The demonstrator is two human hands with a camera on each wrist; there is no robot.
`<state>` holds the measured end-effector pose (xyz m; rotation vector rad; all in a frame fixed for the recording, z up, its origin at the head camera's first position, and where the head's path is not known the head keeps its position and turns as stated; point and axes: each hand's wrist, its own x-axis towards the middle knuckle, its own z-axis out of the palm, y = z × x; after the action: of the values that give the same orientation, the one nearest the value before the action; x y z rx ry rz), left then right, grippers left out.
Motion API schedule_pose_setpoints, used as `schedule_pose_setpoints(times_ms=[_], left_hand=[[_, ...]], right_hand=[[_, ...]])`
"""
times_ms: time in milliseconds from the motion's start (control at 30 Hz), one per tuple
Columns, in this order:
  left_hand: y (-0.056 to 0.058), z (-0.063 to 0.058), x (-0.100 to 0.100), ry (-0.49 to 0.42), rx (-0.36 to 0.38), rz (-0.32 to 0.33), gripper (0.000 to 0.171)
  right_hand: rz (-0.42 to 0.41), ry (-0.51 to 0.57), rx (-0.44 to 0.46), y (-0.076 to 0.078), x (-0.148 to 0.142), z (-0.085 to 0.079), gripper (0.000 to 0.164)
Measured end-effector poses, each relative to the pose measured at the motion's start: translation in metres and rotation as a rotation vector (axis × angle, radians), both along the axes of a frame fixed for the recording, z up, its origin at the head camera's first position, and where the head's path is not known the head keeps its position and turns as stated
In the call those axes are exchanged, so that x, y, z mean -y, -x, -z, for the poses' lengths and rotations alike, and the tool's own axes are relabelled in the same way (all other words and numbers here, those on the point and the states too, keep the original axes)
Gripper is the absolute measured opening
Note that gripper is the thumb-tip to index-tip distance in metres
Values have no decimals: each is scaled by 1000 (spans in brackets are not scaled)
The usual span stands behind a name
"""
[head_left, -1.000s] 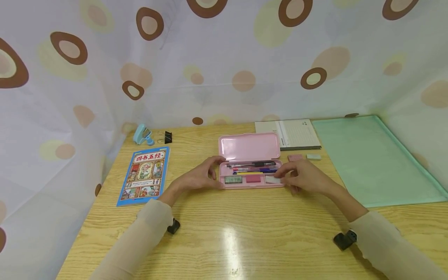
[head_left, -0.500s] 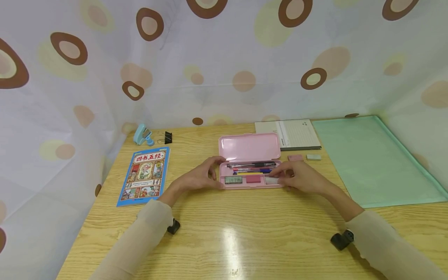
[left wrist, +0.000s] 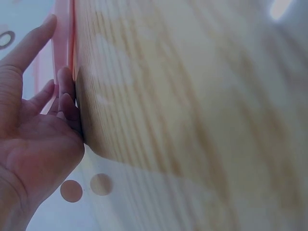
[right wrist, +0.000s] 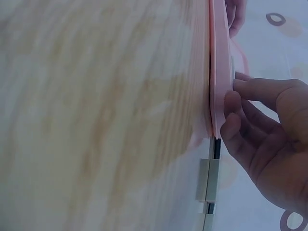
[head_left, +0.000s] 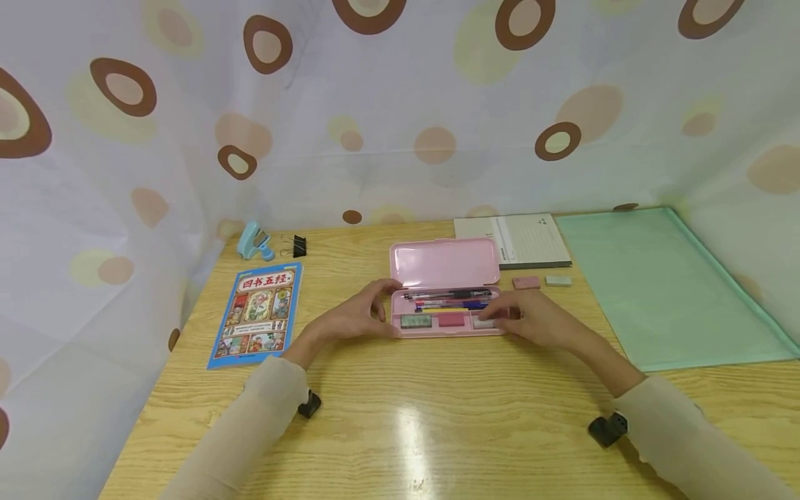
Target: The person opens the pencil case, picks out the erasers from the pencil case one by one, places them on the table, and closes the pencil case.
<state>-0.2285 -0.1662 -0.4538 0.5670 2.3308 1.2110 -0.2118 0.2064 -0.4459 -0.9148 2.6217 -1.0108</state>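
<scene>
A pink pencil case (head_left: 445, 262) lies with its lid back on the wooden table. Pens (head_left: 456, 295) fill its rear section. The front row has a green eraser (head_left: 415, 321), a pink eraser (head_left: 451, 319) and a white eraser (head_left: 484, 323) in the right compartment. My left hand (head_left: 356, 314) holds the case's left end, thumb at the front corner and fingers farther back; the left wrist view shows them along the pink side (left wrist: 62, 43). With thumb and index finger, my right hand (head_left: 540, 318) pinches the white eraser, partly hidden; its other fingers touch the case's end (right wrist: 220, 96).
Behind the case's right end lie a second pink eraser (head_left: 526, 282), a pale green eraser (head_left: 558, 280) and a notebook (head_left: 531, 239). A green mat (head_left: 662, 292) covers the right. At left are a booklet (head_left: 259, 312), a blue hole punch (head_left: 253, 242) and a binder clip (head_left: 299, 246).
My right hand has moved slightly left and inward over the case, and the white eraser, tilted earlier, now sits lower in the right compartment. The left hand has stayed in place.
</scene>
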Motion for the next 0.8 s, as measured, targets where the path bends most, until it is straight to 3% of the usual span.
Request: schedule_pose_setpoints(times_ms=[200, 433, 533, 800], left_hand=[[-1, 0, 1, -2, -6, 3, 87], [0, 1, 1, 2, -7, 5, 87], [0, 1, 1, 1, -7, 5, 87], [0, -1, 1, 3, -11, 3, 88]], right_hand=[[81, 49, -15, 1, -2, -1, 16], [196, 273, 225, 4, -23, -3, 13], [245, 325, 275, 6, -35, -4, 18], [357, 269, 242, 12, -68, -6, 25]])
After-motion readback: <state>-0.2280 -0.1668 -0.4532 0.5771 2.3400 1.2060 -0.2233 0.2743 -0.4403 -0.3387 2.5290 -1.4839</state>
